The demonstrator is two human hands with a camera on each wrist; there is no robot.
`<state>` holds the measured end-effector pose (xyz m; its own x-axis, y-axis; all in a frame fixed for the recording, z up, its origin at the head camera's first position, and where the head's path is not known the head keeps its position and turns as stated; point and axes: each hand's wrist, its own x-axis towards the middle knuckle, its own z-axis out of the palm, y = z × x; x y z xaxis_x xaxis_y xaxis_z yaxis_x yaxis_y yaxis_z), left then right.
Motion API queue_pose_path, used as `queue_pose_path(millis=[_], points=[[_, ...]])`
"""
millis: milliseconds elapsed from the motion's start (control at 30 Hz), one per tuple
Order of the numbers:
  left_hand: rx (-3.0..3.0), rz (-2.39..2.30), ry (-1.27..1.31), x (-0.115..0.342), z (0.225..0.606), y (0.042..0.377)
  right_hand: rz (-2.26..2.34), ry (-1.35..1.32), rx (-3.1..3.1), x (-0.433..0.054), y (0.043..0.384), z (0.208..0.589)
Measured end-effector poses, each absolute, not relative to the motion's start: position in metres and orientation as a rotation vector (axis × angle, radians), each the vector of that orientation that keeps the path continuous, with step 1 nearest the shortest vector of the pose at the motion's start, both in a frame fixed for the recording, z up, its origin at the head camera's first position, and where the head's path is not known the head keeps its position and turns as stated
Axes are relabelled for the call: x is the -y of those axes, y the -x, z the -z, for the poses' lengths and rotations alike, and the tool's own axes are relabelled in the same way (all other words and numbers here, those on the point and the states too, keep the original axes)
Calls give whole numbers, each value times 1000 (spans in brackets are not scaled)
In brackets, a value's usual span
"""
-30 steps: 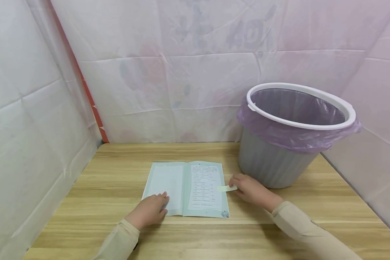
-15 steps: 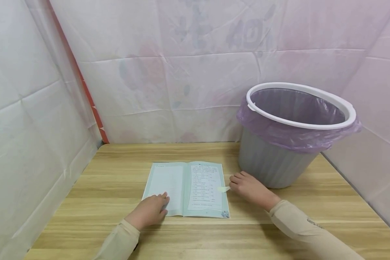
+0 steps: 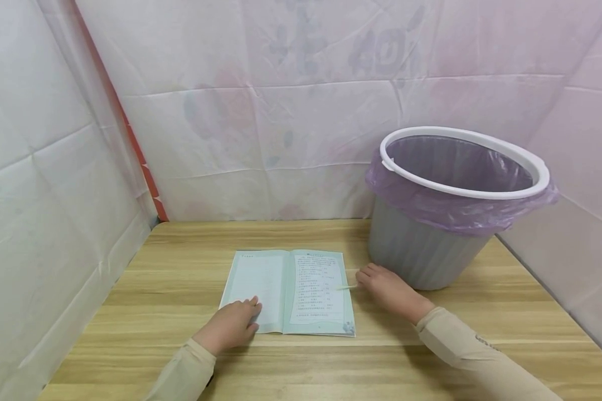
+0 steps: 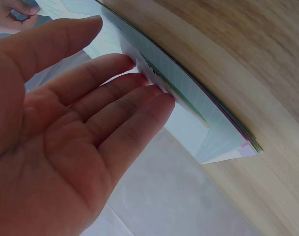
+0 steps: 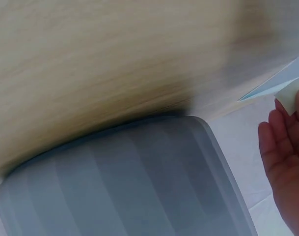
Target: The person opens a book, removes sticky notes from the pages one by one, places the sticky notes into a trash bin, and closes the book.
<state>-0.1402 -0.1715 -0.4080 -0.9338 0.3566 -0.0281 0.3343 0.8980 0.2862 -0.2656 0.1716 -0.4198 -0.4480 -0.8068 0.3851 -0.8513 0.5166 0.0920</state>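
An open booklet (image 3: 313,320) with pale green page borders lies flat on the wooden table in the head view. My left hand (image 3: 228,324) rests its fingertips on the lower part of the left page; in the left wrist view its fingers (image 4: 134,130) are extended, only gently bent. To the right of the booklet, my right hand (image 3: 388,291) pinches the outer end of a pale yellow-green paper strip (image 3: 348,287), like a sticky note. The strip's other end meets the right page, and the head camera sees it nearly edge-on. The right wrist view shows the strip (image 5: 288,96) curving between thumb and fingers.
A grey trash bin (image 3: 416,242) with a white rim ring (image 3: 461,132) and a purple bag (image 3: 431,209) stands just behind my right hand. The wooden table (image 3: 180,278) ends at whitish sheeting (image 3: 281,139) at the back and sides.
My right hand has shifted its fingers on the paper strip, which has turned from lying broad side up to nearly edge-on. My left hand has stayed on the left page.
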Motion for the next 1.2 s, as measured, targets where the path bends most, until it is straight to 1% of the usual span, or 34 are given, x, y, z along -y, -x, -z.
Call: queue_pose_path(millis=[267, 400, 533, 633, 700, 833, 967, 1067, 1200], points=[[-2979, -424, -543, 171, 408, 141, -341, -1254, 2508, -171, 266, 417], [-2980, -415, -552, 170, 408, 141, -348, -1251, 2406, -170, 259, 403], [-2981, -415, -551, 170, 408, 141, -280, -1326, 2147, -165, 246, 367], [-2976, -424, -534, 170, 407, 140, -265, -1366, 1936, -162, 236, 327], [-2970, -437, -516, 170, 407, 140, -260, -1344, 1828, -164, 231, 299], [-2963, -449, -492, 170, 406, 140, -276, -1187, 1736, -175, 230, 248], [-2961, -441, -497, 170, 406, 140, -359, -935, 1777, -189, 237, 212], [-2962, -435, -512, 170, 407, 140, -406, -719, 1869, -199, 241, 195], [-2965, -427, -521, 170, 406, 140, -437, -488, 2064, -208, 243, 184]])
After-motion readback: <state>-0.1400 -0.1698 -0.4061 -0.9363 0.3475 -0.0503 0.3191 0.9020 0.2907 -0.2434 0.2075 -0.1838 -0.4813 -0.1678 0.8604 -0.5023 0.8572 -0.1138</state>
